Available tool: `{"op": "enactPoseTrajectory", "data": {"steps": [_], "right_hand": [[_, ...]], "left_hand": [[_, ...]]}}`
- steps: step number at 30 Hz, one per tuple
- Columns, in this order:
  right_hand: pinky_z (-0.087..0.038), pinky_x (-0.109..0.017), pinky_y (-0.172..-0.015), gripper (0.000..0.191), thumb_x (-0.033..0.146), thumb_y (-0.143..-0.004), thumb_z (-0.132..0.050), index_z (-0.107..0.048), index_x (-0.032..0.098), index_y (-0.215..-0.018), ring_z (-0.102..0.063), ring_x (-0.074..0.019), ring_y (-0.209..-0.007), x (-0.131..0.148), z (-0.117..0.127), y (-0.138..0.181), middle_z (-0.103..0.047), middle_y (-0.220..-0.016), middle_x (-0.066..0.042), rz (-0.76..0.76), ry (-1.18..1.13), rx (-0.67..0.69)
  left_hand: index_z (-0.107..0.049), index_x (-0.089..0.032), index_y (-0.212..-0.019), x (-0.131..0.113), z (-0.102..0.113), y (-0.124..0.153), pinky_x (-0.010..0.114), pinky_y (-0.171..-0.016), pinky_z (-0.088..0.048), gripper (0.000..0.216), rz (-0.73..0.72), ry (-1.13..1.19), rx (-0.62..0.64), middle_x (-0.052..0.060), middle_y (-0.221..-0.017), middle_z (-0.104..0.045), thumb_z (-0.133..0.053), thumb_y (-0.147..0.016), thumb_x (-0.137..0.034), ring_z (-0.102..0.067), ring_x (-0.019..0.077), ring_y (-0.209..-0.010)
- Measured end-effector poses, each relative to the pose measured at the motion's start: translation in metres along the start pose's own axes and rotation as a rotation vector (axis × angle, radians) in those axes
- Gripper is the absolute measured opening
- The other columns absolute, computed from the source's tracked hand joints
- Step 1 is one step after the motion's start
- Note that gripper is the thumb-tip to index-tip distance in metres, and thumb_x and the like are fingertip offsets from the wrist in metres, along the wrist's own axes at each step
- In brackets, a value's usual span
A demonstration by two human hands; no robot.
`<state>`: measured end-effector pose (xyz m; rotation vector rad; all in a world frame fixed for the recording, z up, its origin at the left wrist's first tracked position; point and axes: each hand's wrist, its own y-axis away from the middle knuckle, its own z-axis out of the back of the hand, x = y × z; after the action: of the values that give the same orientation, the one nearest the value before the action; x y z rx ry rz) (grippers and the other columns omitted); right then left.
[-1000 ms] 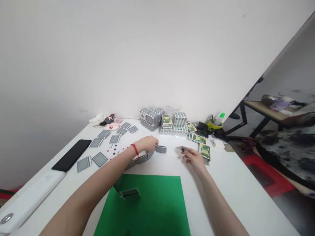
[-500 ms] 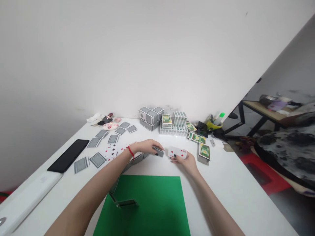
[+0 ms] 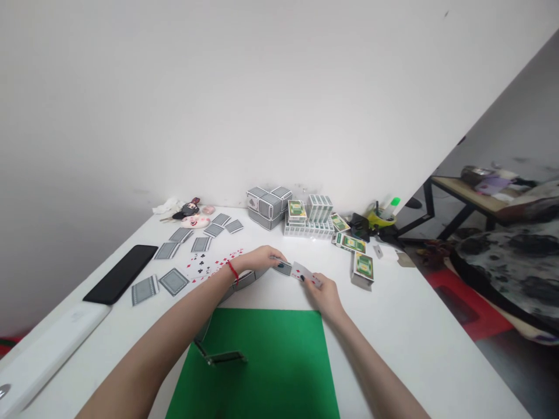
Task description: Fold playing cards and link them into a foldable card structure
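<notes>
My left hand (image 3: 264, 257), with a red string at the wrist, is closed on a grey-backed playing card (image 3: 283, 267). Just to its right, my right hand (image 3: 325, 292) pinches a face-up two of diamonds (image 3: 301, 271), whose left end meets or overlaps the grey-backed card. A curved row of grey-backed cards (image 3: 245, 281) standing on edge runs behind my left forearm, which hides part of it. On the green mat (image 3: 279, 361) more cards (image 3: 225, 357) stand on edge, joined at an angle.
Folded-card blocks (image 3: 267, 206) and stacked card boxes (image 3: 308, 228) stand by the wall. Single boxes (image 3: 363, 266) lie at right. Loose cards (image 3: 173, 281), a black phone (image 3: 122, 273) and a white device (image 3: 56, 343) occupy the left. A yellow holder (image 3: 379, 220) sits at back right.
My right hand has moved left and tilted the two of diamonds, bringing it up to the grey-backed card. My left hand has stayed nearly in place.
</notes>
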<state>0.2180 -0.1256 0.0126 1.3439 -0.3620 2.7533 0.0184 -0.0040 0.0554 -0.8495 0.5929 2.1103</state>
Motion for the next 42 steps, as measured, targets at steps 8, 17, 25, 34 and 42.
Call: {"op": "enactPoseTrajectory", "data": {"steps": [8,17,25,34,42], "right_hand": [[-0.041,-0.029,-0.071,0.025,0.033,-0.080,-0.049,-0.067,0.019,-0.071,-0.055,-0.0203,-0.078,-0.004,-0.001,-0.001,-0.065,-0.077,-0.007,0.137,0.066,0.035],[-0.039,-0.028,-0.066,0.026,0.027,-0.080,-0.051,-0.064,0.019,-0.059,-0.051,-0.0187,-0.073,-0.010,-0.005,-0.005,-0.061,-0.071,-0.005,0.176,0.136,0.049],[-0.038,-0.026,-0.061,0.024,0.027,-0.076,-0.051,-0.057,0.019,-0.054,-0.051,-0.0171,-0.067,-0.007,-0.003,-0.010,-0.057,-0.063,-0.003,0.151,0.185,0.061],[-0.038,-0.025,-0.059,0.027,0.036,-0.077,-0.049,-0.051,0.020,-0.056,-0.051,-0.0170,-0.067,-0.005,0.002,-0.006,-0.056,-0.064,-0.003,0.076,0.065,-0.039],[-0.038,-0.027,-0.059,0.029,0.037,-0.077,-0.049,-0.049,0.020,-0.054,-0.050,-0.0172,-0.065,0.001,-0.004,-0.010,-0.053,-0.062,-0.003,0.106,0.054,-0.038]], "left_hand": [[-0.067,-0.015,-0.098,0.003,0.000,-0.001,0.019,-0.075,-0.042,0.028,0.011,0.022,-0.002,0.004,-0.096,-0.070,-0.050,-0.075,-0.015,-0.060,0.0140,-0.085],[-0.068,-0.015,-0.097,0.003,0.000,0.000,0.019,-0.077,-0.042,0.028,0.005,0.070,0.006,0.003,-0.097,-0.070,-0.051,-0.075,-0.015,-0.060,0.0139,-0.087],[-0.068,-0.015,-0.096,-0.002,0.002,0.002,0.021,-0.078,-0.042,0.027,0.032,0.142,0.012,0.004,-0.099,-0.069,-0.052,-0.076,-0.021,-0.059,0.0144,-0.088],[-0.068,-0.013,-0.096,-0.001,0.006,0.005,0.024,-0.080,-0.043,0.028,0.069,0.263,0.011,0.006,-0.102,-0.068,-0.056,-0.075,-0.026,-0.059,0.0166,-0.091],[-0.067,-0.014,-0.098,0.002,0.005,0.004,0.025,-0.082,-0.042,0.029,0.070,0.305,0.027,0.005,-0.101,-0.068,-0.057,-0.074,-0.028,-0.058,0.0163,-0.090]]}}
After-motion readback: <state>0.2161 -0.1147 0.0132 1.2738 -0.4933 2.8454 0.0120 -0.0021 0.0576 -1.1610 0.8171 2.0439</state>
